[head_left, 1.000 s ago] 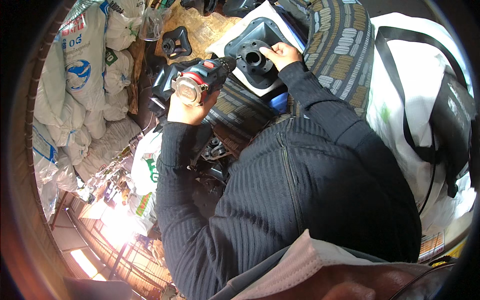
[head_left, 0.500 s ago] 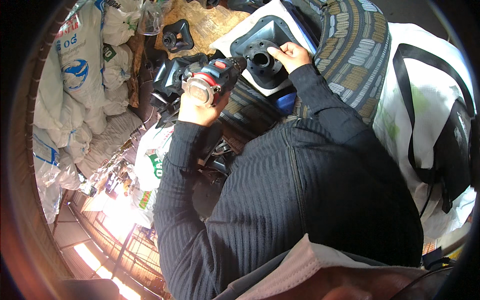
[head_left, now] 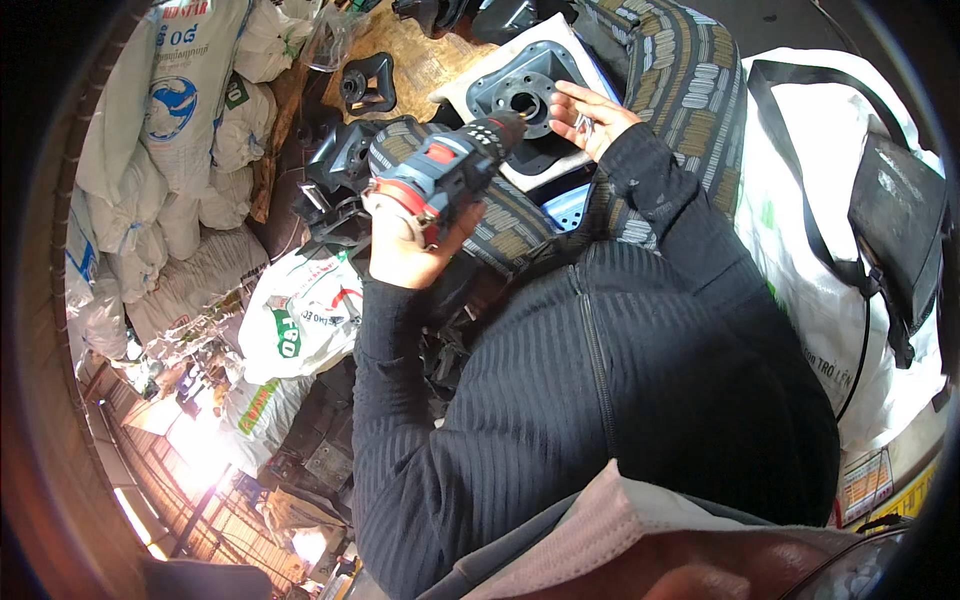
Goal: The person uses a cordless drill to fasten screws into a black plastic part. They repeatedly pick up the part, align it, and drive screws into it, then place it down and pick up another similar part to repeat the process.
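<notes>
My left hand (head_left: pixel 408 255) is wrapped round the grip of a blue-grey and red cordless drill (head_left: pixel 440 172). The drill's nose points up and right, close to the round collar of a black moulded part (head_left: pixel 500 92) with a hole in its middle. That part rests on a white board (head_left: pixel 522 178) across my lap. Just right of the collar is my right hand (head_left: pixel 607 128), its fingers partly curled around small silvery pieces (head_left: pixel 584 124) that look like screws. Exactly how many pieces it holds is hidden by the fingers.
Another black part (head_left: pixel 368 84) lies on a wooden board (head_left: pixel 415 58) at the far left, with more black parts (head_left: pixel 340 155) nearer my knee. Filled white sacks (head_left: pixel 180 130) line the left. A white bag (head_left: pixel 800 130) with black straps stands at my right.
The drill has swung from upright to lying toward the black part, its nose now by the collar. My right hand has come off the collar and turned, showing small silvery pieces.
</notes>
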Available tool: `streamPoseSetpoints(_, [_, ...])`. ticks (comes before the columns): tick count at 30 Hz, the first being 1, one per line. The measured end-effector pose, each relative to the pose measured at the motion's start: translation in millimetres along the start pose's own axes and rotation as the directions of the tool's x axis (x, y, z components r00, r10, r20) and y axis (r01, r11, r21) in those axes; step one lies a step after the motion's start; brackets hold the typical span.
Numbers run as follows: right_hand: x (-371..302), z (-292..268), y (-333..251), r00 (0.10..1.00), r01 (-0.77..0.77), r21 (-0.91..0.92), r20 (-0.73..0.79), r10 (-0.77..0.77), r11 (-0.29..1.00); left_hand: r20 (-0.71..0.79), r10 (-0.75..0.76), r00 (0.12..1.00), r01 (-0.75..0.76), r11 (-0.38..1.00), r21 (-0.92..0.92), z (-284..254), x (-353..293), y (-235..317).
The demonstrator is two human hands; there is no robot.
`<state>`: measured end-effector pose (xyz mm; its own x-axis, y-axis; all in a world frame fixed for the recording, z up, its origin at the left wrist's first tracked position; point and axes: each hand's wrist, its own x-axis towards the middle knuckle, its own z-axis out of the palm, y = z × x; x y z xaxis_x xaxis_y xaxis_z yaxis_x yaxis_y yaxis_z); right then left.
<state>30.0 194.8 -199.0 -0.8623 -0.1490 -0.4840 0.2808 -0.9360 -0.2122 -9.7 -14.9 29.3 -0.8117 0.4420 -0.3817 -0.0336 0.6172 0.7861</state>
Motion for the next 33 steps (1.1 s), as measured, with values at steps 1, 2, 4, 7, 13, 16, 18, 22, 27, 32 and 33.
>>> streamPoseSetpoints(1, [0,3,0,0.997,-0.003,-0.001,0.081,0.003,1.000,0.031,0.016,0.999,-0.016,1.000,-0.006,2,-4,0])
streamPoseSetpoints(2, [-1,6,-1,0.987,-0.006,-0.002,0.161,0.006,1.000,0.070,0.021,0.997,-0.028,0.995,0.097,1,-6,2])
streamPoseSetpoints(4, [-7,19,-1,0.994,-0.012,0.020,0.113,0.010,1.000,0.095,0.065,0.993,-0.086,0.967,0.238,3,-12,-2])
streamPoseSetpoints(7, [0,2,2,0.960,-0.042,0.133,0.281,0.003,0.990,0.091,0.157,0.983,-0.177,0.935,0.307,9,-14,-12])
streamPoseSetpoints(13, [1,7,1,0.943,-0.062,0.153,0.332,0.008,0.986,0.149,0.061,0.987,-0.098,0.961,0.257,11,-10,-15])
streamPoseSetpoints(16, [6,-1,3,0.857,-0.156,0.256,0.516,0.001,0.954,0.165,0.081,0.983,-0.121,0.960,0.253,13,-6,-12])
streamPoseSetpoints(18, [5,0,3,0.852,-0.174,0.256,0.523,0.015,0.951,0.105,0.135,0.985,-0.160,0.944,0.288,15,-5,-13])
streamPoseSetpoints(22, [-12,18,2,0.958,-0.113,0.103,0.275,0.081,0.988,0.036,0.074,0.997,-0.077,0.991,0.114,10,-10,-9])
streamPoseSetpoints(27, [-17,25,0,0.974,-0.149,0.017,0.174,0.144,0.989,0.071,0.179,0.981,-0.193,0.927,0.321,7,-11,-16])
streamPoseSetpoints(32, [-24,21,5,0.952,-0.204,-0.008,0.230,0.200,0.979,0.124,0.315,0.941,-0.335,0.818,0.468,6,-18,-18])
streamPoseSetpoints(33, [-26,20,7,0.948,-0.225,-0.035,0.221,0.228,0.974,0.146,0.281,0.948,-0.317,0.827,0.465,4,-21,-18])
